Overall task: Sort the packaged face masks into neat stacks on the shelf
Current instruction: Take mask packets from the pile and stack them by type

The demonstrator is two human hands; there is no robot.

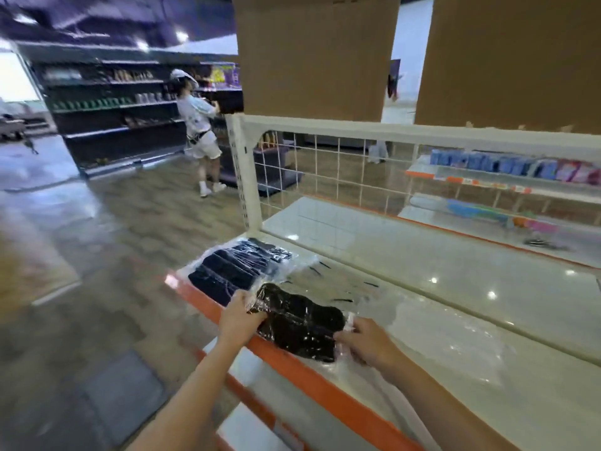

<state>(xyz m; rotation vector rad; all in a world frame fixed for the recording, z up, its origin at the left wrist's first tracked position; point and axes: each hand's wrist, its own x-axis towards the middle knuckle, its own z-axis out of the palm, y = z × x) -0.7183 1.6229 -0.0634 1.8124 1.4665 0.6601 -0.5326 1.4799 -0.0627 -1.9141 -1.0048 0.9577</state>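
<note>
Hands clamped on opposite ends of one crinkled clear-plastic pack of black face masks (300, 322), left hand (239, 315) pinching its far-left corner, right hand (366, 341) gripping its near-right edge. Pack held between the two hands, low over the front of the glossy cream metal shelf (455, 288), above its orange front lip (312, 375). Just beyond the left hand, touching the shelf's end, a flat row of dark masks in clear wrap (239, 271). Well beyond both hands, brown cardboard boxes (312, 60) on top.
</note>
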